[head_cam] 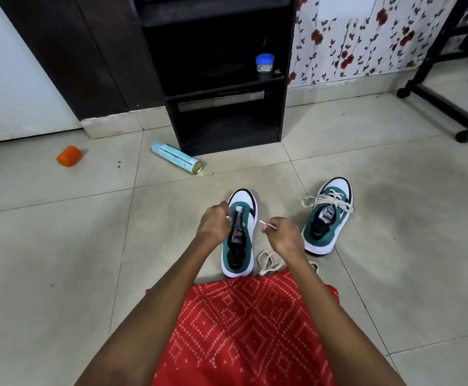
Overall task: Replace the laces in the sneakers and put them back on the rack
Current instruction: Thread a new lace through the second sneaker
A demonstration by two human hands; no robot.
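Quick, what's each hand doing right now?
Left hand: seems to pinch a lace end at the unlaced sneaker.
Right hand: pinches the lace's other end.

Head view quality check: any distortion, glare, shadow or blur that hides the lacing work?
Head view: wide-angle bending curves the tile lines and skews the rack toward the borders; light soft and even, no hard glare on the floor; rack interior too dark to read; left hand, right hand and the lace they pinch look sharp.
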